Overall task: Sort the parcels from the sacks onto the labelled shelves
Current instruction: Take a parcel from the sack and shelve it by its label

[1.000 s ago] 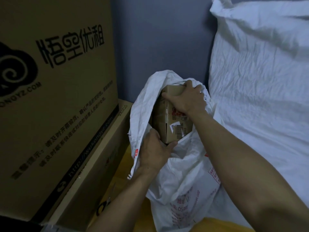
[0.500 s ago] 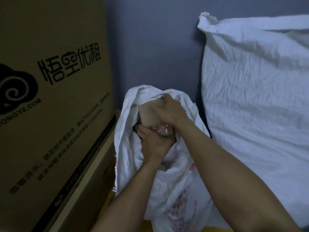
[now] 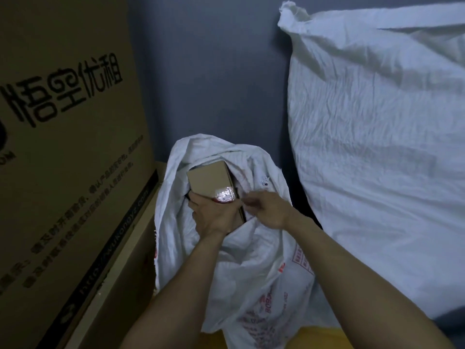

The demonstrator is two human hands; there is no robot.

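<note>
As left hand grips its base, parcel juts above — inside sack.

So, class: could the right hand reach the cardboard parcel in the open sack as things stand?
Probably yes: the right hand is beside the parcel at the open mouth of the sack, nothing between them, though it seems to pinch the rim.

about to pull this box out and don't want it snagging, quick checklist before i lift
1. Left hand grip on parcel: ok, fingers curl round its lower end.
2. Sack mouth open: ok, right hand pinches the rim.
3. Parcel clear of sack: not ok, lower part sits inside.
4. Address label readable: cannot tell, only shiny tape shows.
5. Destination shelf: cannot tell, none in view.
</note>
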